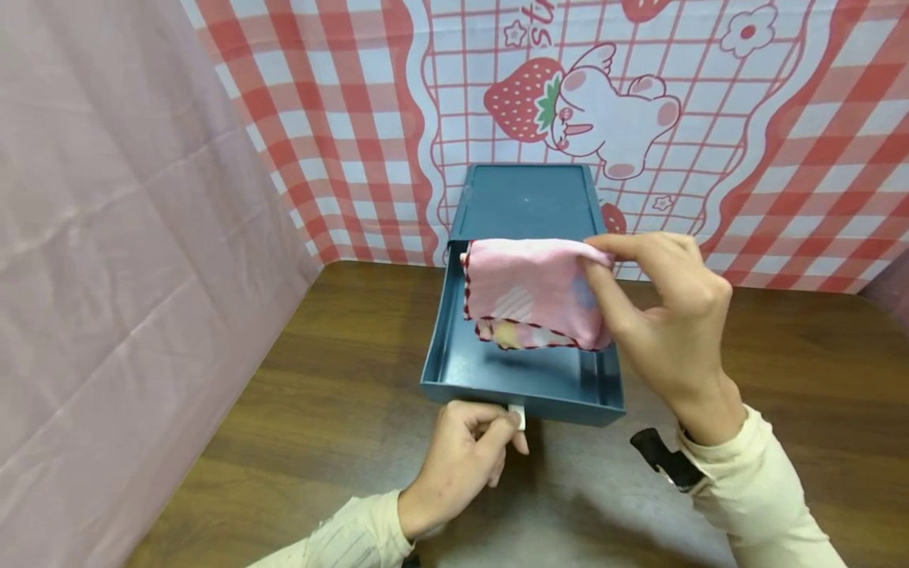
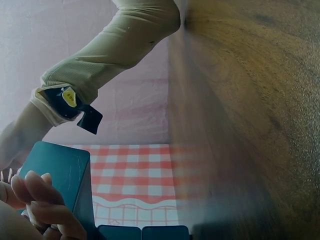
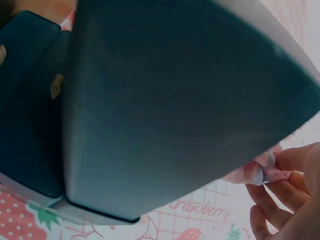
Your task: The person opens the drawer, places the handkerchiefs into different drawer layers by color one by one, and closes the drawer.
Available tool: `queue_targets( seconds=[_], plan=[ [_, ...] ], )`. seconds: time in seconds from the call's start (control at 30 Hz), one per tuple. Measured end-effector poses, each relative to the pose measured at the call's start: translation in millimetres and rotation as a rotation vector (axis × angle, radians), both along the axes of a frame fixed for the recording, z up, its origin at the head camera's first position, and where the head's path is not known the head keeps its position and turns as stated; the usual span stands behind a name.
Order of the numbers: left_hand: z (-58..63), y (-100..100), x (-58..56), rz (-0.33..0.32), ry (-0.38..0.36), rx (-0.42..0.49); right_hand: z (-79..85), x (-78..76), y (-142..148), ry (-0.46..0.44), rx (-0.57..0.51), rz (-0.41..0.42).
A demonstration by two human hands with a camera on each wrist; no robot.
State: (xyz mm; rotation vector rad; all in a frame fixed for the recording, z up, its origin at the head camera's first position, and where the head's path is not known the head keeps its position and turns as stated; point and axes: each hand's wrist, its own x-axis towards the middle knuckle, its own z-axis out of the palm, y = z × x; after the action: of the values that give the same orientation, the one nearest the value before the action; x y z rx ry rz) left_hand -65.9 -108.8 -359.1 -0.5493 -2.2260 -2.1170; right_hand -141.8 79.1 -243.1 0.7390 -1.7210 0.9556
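A dark teal drawer (image 1: pixel 521 394) is pulled out toward me from its cabinet (image 1: pixel 529 201). My left hand (image 1: pixel 461 454) pinches the small white pull tab (image 1: pixel 521 416) at the drawer's front; in the left wrist view the left hand (image 2: pixel 42 205) shows curled fingers beside the teal box. Over the open drawer hangs a folded pink cloth (image 1: pixel 529 284) with dark red stitched edges. My right hand (image 1: pixel 663 315) pinches its right corner between thumb and fingers. In the right wrist view the drawer's side hides most of the cloth (image 3: pixel 250 172) near the right hand (image 3: pixel 290 190).
The cabinet stands on a brown wooden table (image 1: pixel 319 394) against a red checked curtain (image 1: pixel 341 118) with strawberry prints. A plain pinkish curtain (image 1: pixel 128 237) hangs at the left. More teal drawer fronts (image 3: pixel 30 100) show in the right wrist view.
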Motion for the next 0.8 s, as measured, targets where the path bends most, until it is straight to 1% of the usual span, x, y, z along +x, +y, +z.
queue_targets(
  seconds=[0.17,0.33,0.57,0.8],
  plan=[
    [0.7,1,0.5,0.003,0.012,0.002,-5.2,-0.6,0,-0.015,0.014,0.005],
    [0.9,1,0.4,-0.001,0.005,0.004,-8.5,-0.2,1,-0.043,0.067,0.002],
    [1.4,0,0.0,-0.001,0.005,0.012,-15.5,-2.9,-5,-0.083,0.138,0.037],
    [0.5,0,-0.6,0.0,-0.007,-0.002,-20.6,-7.2,-5,-0.117,0.175,0.011]
  ],
)
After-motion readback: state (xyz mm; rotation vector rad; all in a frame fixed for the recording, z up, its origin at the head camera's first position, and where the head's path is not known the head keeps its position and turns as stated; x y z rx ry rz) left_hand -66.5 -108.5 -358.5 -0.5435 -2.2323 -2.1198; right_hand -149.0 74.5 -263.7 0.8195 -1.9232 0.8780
